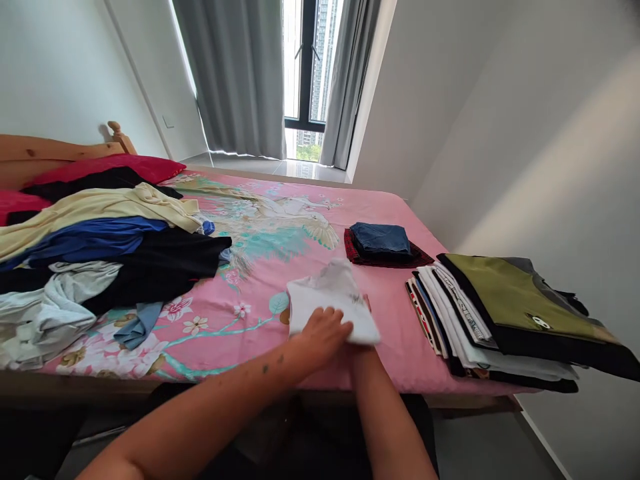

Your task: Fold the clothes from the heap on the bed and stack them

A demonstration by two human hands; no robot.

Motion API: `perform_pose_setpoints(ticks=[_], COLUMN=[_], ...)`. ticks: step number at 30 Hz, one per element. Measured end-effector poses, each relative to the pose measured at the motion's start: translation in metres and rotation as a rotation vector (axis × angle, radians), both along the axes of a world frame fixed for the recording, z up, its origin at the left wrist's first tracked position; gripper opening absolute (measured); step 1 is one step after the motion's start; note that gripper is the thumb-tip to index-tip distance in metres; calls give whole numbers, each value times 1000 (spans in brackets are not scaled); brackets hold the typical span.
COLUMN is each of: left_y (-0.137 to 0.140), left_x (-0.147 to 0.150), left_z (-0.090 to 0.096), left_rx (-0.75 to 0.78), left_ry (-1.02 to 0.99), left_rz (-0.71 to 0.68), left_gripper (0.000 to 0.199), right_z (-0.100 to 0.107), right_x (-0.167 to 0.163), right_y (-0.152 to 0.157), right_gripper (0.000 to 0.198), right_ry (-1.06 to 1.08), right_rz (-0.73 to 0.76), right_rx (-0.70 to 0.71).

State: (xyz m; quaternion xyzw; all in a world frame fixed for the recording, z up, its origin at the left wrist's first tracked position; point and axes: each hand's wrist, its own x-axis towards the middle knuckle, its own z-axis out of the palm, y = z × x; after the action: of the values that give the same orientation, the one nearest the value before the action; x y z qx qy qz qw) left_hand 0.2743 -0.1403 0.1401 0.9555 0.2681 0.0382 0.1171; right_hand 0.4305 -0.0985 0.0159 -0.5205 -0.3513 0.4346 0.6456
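Note:
A folded white T-shirt (327, 297) with a small dark print sits at the near middle of the bed. My left hand (323, 331) is on top of it, knuckles up, with fingers bent against the cloth and the thumb out to the right. My right hand (367, 305) reaches under the shirt's right side and supports it from below. Only a few of its fingertips show past the shirt's edge; the palm is hidden. The cloth is held between the two hands, over the pink flowered bedsheet (260, 280).
Loose clothes in a heap (125, 247) cover the left of the bed. To the right stands a tall stack of folded clothes (500, 320), an olive shirt on top. Behind it lie folded jeans (380, 239) on red plaid cloth. A wall (500, 133) borders the right side.

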Motion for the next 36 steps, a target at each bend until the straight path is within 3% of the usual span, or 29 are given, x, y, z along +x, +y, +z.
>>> perform_pose_setpoints(ticks=[3,5,7,10,12,14,17,18,20,24,27,30,36], left_y=[-34,-45,-43,-25,-10,1,4,2,-4,2,31,70,120], left_x=[-40,-62,-77,-86,-84,-80,-80,-82,-89,-101,-95,-81,-63], left_z=[-61,-81,-87,-91,-97,-109,-132,-139,-149,-152,-143,-133,-122], left_rx=[-112,-187,-213,-120,-23,38,30,14,-28,-203,-578,-893,-1006], left_ry=[67,-10,-151,-292,-297,-248,-147,-133,-163,-440,-749,-873,-891], left_rz=[-31,-31,45,224,278,310,383,407,435,537,685,762,873], left_gripper=[33,35,29,33,41,48,54,56,59,54,40,40,41], right_z=[-23,-29,-24,-3,11,18,6,-2,-20,-38,-39,-39,-37], right_x=[31,51,63,53,29,0,-29,-32,-26,10,32,41,44], right_y=[-33,-49,-60,-69,-72,-75,-81,-83,-88,-90,-79,-55,-4], right_gripper=[72,64,56,50,46,43,44,47,52,56,53,46,39], right_ry=[224,405,446,117,-243,-598,-970,-1017,-957,-535,-422,-429,-406], right_rz=[-10,-64,-217,-413,-360,-180,107,141,35,-328,-275,-210,-260], right_rx=[-23,-36,-63,-33,58,132,71,23,-45,-181,-303,-314,-312])
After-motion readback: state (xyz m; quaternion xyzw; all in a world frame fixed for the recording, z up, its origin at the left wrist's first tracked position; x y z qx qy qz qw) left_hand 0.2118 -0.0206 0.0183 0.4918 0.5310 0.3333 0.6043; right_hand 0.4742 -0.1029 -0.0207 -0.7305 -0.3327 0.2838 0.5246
